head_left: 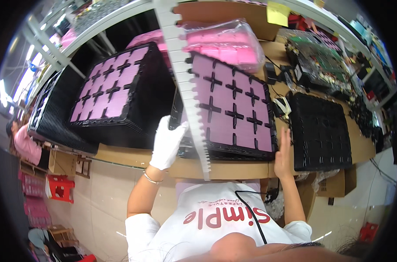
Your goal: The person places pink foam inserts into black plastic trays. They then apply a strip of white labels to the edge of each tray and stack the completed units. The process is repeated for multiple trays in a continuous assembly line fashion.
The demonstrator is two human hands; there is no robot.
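A black plastic tray with pink-purple pads in its compartments, split by black crosses (234, 114), lies in front of me, slightly turned. My left hand (165, 144), in a white glove, is at the tray's left side, thumb apart from the other fingers; a white slotted post partly hides that side, so I cannot tell if it touches. Bare and stretched out, my right hand (284, 153) lies along the tray's right edge, fingers pointing away from me. Neither hand is closed round anything. To the left stands a tall stack of black trays (150, 94), pink-purple pads in the top one.
The white slotted post (181, 65) rises between my hands. Black trays without pads (321, 131) lie right. Behind are bagged pink pads (224, 46) and circuit boards (316, 56). More black trays (60, 109) stand far left. A person in pink (28, 142) is beyond, near a red stool (60, 187).
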